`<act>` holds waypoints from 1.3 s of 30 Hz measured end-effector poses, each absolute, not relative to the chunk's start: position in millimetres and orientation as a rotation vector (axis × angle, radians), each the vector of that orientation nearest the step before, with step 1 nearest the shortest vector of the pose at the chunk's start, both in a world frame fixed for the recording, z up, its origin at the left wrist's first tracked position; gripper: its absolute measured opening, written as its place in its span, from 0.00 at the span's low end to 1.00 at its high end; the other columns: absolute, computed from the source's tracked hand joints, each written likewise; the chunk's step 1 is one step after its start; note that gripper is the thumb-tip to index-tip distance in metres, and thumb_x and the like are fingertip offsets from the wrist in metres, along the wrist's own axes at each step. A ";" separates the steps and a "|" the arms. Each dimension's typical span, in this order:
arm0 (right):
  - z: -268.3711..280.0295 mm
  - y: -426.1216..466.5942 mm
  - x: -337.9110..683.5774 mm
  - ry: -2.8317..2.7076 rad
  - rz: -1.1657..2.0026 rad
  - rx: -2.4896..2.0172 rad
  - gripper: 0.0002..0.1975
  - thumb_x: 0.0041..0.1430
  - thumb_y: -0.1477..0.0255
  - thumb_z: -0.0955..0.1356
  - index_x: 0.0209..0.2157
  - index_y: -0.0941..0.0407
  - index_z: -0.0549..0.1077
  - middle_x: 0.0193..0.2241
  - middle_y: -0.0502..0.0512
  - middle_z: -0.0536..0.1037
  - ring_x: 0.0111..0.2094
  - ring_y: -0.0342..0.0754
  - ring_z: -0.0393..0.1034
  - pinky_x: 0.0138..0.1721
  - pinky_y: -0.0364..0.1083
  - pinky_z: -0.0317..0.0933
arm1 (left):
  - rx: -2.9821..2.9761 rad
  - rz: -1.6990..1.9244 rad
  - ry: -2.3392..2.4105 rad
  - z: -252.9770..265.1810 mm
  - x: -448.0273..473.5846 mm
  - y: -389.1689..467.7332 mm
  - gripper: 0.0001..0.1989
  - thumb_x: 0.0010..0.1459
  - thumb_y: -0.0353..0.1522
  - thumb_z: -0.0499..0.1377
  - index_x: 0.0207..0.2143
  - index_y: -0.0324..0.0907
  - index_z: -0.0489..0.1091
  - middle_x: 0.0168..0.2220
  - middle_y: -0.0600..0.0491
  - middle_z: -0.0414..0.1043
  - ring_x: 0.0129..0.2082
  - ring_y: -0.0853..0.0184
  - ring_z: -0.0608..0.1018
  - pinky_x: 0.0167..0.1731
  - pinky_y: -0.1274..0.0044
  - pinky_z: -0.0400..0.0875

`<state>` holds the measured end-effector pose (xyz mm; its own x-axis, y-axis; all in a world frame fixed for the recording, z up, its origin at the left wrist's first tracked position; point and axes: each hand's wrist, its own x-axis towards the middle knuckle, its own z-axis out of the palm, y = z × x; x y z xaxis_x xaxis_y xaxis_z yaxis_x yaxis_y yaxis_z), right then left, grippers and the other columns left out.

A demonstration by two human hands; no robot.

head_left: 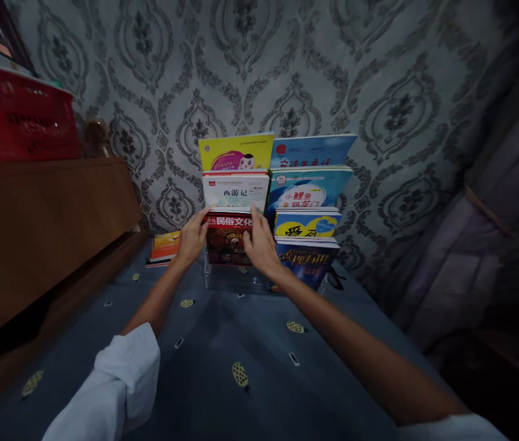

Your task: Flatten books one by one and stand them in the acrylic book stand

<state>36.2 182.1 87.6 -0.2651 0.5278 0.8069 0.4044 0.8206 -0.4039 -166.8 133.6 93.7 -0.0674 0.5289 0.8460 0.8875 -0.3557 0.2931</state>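
Observation:
My left hand (190, 239) grips the left edge of a dark red book (228, 242), its fingertips at the top corner. On the right side of that same book my right hand (263, 246) is closed, thumb across the cover and fingers over the upper edge. The red book stands in the front tier of a clear stepped book rack (227, 280). Behind it rise a white book (236, 190) and a yellow book (236, 150). In the right column are a light blue book (317, 147), a teal book (309, 187), a yellow-and-blue book (308, 223) and a dark blue book (305, 260).
Left of the rack, orange-covered books (164, 246) lie on the dark blue patterned cloth (204, 367). A wooden cabinet (48, 226) carrying a red basket (21, 116) borders the left. Patterned wallpaper (241, 79) rises behind, and a tied curtain (480, 202) hangs at the right.

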 end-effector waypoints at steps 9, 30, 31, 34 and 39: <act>80.4 189.7 27.8 -1.875 0.117 -0.728 0.39 0.60 0.75 0.61 0.71 0.57 0.43 0.65 0.69 0.59 0.65 0.65 0.55 0.60 0.67 0.59 | -1.804 -1.441 -1.596 79.2 -169.1 144.0 0.22 0.68 0.33 0.50 0.62 0.39 0.63 0.57 0.40 0.72 0.57 0.55 0.75 0.57 0.63 0.68; 85.3 189.8 29.4 -1.884 0.068 -0.788 0.36 0.62 0.75 0.60 0.71 0.61 0.46 0.63 0.70 0.63 0.64 0.62 0.59 0.63 0.63 0.58 | -1.788 -1.269 -1.638 85.2 -165.7 141.0 0.27 0.68 0.30 0.50 0.68 0.44 0.55 0.58 0.47 0.72 0.54 0.60 0.76 0.54 0.72 0.69; 85.3 190.8 29.7 -1.883 0.071 -0.786 0.36 0.62 0.76 0.60 0.70 0.60 0.46 0.63 0.69 0.63 0.64 0.62 0.59 0.63 0.63 0.58 | -1.787 -1.257 -1.643 85.9 -166.8 141.7 0.27 0.68 0.30 0.50 0.68 0.44 0.56 0.57 0.47 0.73 0.53 0.60 0.77 0.54 0.72 0.69; 85.0 192.6 30.3 -1.876 0.081 -0.771 0.36 0.62 0.75 0.60 0.70 0.60 0.47 0.62 0.68 0.64 0.64 0.62 0.60 0.63 0.63 0.58 | -1.793 -1.245 -1.641 87.4 -169.0 143.0 0.26 0.68 0.30 0.51 0.67 0.43 0.58 0.55 0.46 0.75 0.52 0.60 0.77 0.53 0.72 0.68; 84.8 192.4 31.6 -1.874 0.100 -0.752 0.36 0.62 0.76 0.60 0.70 0.58 0.47 0.62 0.68 0.64 0.63 0.62 0.60 0.63 0.65 0.57 | -1.799 -1.264 -1.626 87.4 -169.4 142.7 0.25 0.68 0.30 0.51 0.67 0.43 0.59 0.56 0.46 0.74 0.52 0.60 0.77 0.54 0.72 0.68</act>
